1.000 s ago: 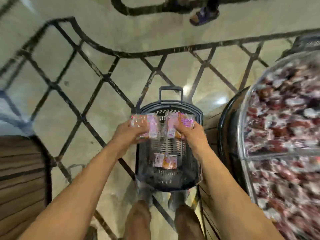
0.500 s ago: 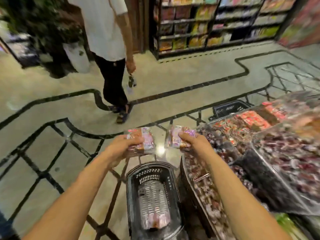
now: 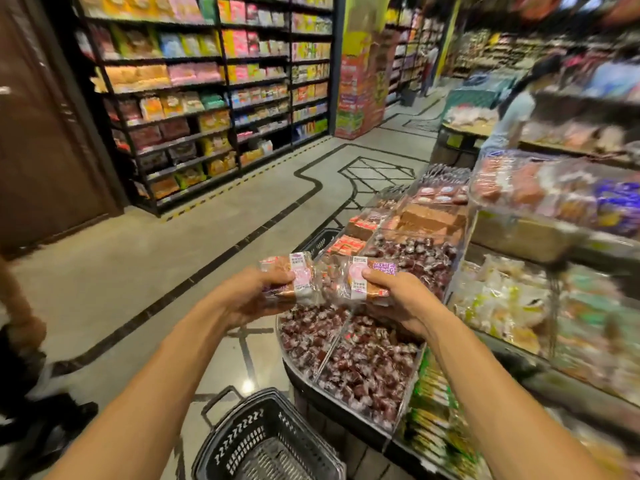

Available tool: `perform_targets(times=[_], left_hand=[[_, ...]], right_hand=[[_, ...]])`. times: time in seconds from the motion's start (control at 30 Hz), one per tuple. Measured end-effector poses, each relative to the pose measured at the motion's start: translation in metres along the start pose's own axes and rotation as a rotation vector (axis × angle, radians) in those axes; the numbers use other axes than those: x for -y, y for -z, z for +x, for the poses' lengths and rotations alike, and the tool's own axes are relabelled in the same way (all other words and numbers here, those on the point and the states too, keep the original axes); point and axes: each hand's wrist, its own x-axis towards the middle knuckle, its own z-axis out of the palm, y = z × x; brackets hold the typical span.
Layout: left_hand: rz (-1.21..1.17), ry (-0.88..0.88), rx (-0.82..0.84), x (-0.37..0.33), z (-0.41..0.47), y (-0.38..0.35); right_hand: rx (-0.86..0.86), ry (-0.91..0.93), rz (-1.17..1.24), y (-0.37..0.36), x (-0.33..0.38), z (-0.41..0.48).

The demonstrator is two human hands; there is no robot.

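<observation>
My left hand [image 3: 251, 297] grips a clear-wrapped snack packet with a pink and white label [image 3: 294, 280]. My right hand [image 3: 398, 303] grips a second packet of the same kind [image 3: 356, 280], thumb on top. Both packets are held side by side at chest height, above the edge of a round display of wrapped dark red candies [image 3: 360, 362]. A black plastic shopping basket [image 3: 263, 441] stands on the floor below my arms; its inside is mostly cut off by the frame edge.
The candy display continues to the right with clear bins of wrapped snacks [image 3: 554, 199] on tiers. Tall shelves of packaged goods [image 3: 214, 98] line the far side of the aisle. Part of a person [image 3: 20, 327] shows at the left edge, another person [image 3: 516, 109] stands far right.
My view has swung up from the basket to the aisle. Both hands have lifted the packets up and away from the basket, toward the candy display.
</observation>
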Motion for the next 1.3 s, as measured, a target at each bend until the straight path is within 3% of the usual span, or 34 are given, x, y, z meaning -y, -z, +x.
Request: perform_targets(times=[0.33,0.8,1.3], left_hand=[[0.215,0.062,0.366,-0.008,-0.002,-0.171],[0.237,0.074,0.542,0.082,-0.031,-0.439],[0.368,0.106,0.710,0.119,0.027,-0.621]], right_hand=[[-0.264,0.086,0.138,0.147,-0.007,-0.113],[-0.524,0.152,0.205,0.379,-0.051,-0.280],[-0.715,0.144,0.350,0.532,-0.075,-0.302]])
